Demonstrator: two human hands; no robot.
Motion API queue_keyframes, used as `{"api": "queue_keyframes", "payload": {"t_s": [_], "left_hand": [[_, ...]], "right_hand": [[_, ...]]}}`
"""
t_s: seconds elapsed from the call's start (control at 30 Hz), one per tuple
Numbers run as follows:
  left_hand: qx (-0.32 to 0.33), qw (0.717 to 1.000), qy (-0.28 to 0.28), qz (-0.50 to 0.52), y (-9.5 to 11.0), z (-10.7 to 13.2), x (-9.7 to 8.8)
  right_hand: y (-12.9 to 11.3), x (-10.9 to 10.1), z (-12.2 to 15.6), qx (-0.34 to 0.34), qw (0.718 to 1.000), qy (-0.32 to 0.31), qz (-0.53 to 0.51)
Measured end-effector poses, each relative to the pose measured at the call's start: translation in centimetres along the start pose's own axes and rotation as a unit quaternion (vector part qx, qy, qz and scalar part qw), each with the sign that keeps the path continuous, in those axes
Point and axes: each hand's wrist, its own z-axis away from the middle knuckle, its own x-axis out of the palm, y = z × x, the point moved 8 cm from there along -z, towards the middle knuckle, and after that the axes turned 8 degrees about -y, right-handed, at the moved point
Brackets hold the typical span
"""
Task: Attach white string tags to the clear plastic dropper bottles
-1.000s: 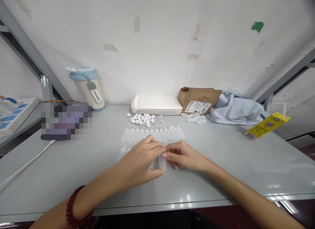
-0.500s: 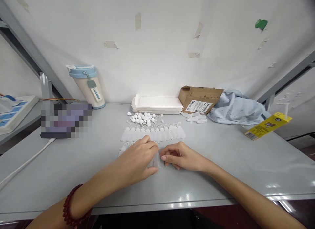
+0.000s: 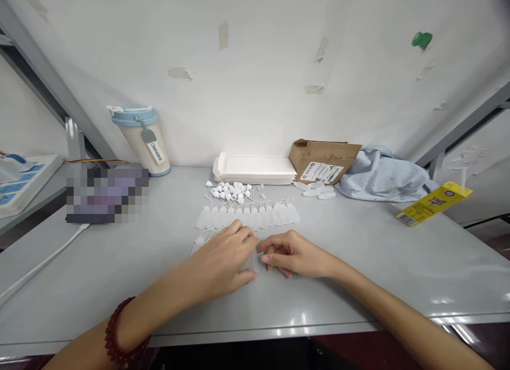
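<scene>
Clear sleeve (image 3: 251,261) shifted left, between left grip (image 3: 228,257) thumb and fingers — clasp unclear, right grip (image 3: 290,253) beside it, released

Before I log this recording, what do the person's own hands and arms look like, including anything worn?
The left hand and right hand are both ungloved, with no rings visible. A dark red bracelet of round beads circles the left wrist; the right wrist wears nothing. No sleeve shows on either arm within view.
</scene>
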Motion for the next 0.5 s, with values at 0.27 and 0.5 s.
{"api": "queue_keyframes", "payload": {"t_s": [0.27, 0.5], "left_hand": [[0.001, 1.0, -0.006, 0.009, -0.03, 0.13, 0.12], [0.015, 1.0, 0.008, 0.027, -0.05, 0.07, 0.0]], "right_hand": [[-0.12, -0.13, 0.08, -0.005, 1.0, 0.004, -0.003], [-0.23, -0.31, 0.11, -0.008, 1.0, 0.009, -0.012]]}}
